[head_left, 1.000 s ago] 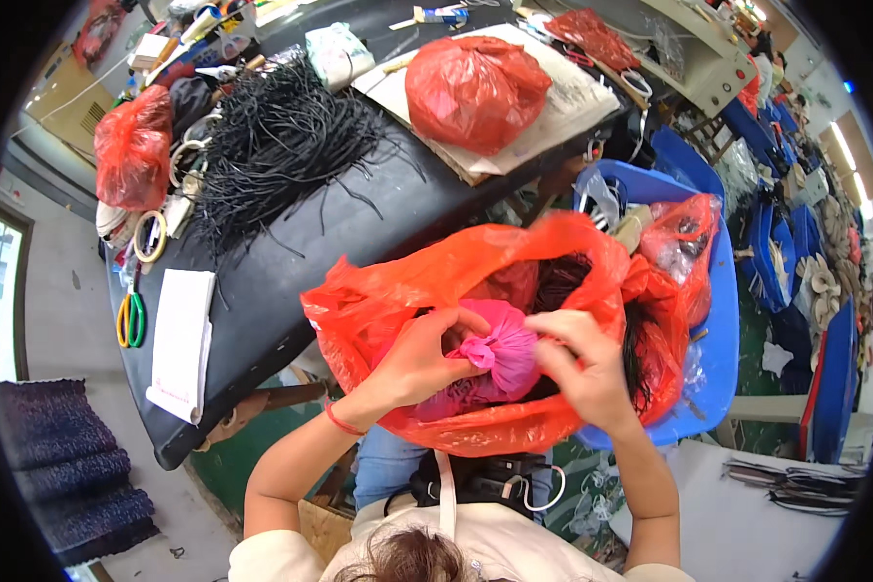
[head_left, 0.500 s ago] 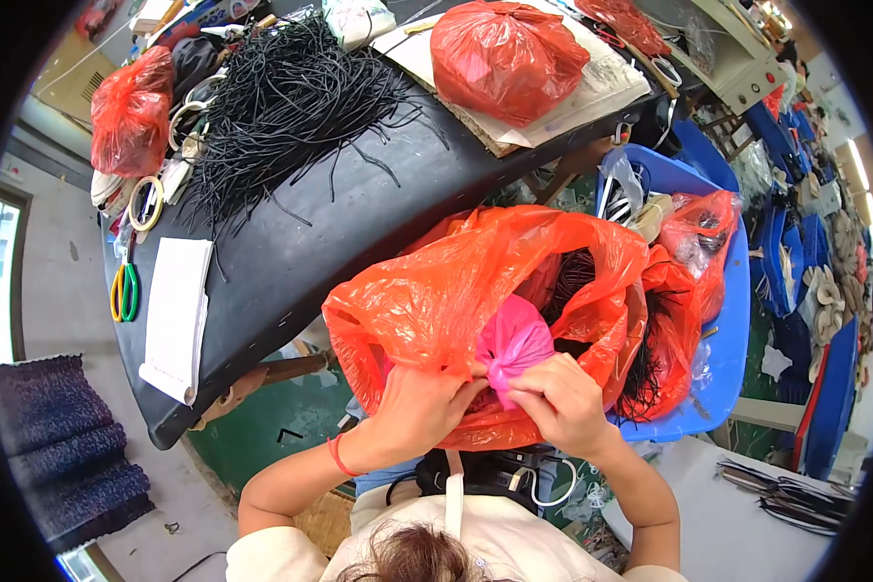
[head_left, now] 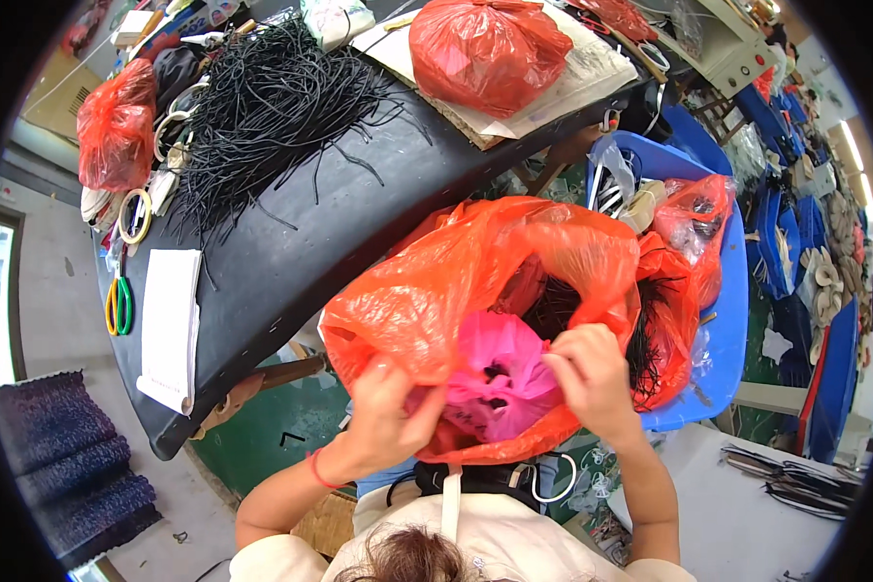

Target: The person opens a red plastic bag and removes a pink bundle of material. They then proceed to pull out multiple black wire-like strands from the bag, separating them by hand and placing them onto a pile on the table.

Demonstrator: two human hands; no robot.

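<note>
Hands worked at the centre of the frame, inside a large crumpled orange plastic bag (head_left: 475, 281) held at the person's lap. The left hand (head_left: 383, 422) pinched one edge of a smaller pink plastic bag (head_left: 500, 373), fingers pressed together on the film; the right hand (head_left: 592, 378) pinched the opposite edge in the same way. A second earlier the pink bag had been a tight, knotted bundle between the hands; by this moment its mouth had been drawn apart and lay wide, dark contents showing through the gap. That suggests the untying was finished and the inner bag stood open for reaching in. Black cord strands (head_left: 563, 306) lay in the orange bag just behind it.

In the upper left of the frame a heap of loose black cords (head_left: 272, 107) covered part of a dark curved tabletop (head_left: 291, 262), with green-handled scissors (head_left: 119, 303) near its left edge. A tied red plastic bag (head_left: 485, 48) sat at upper centre, and a blue plastic tub (head_left: 732, 291) stood at right.
</note>
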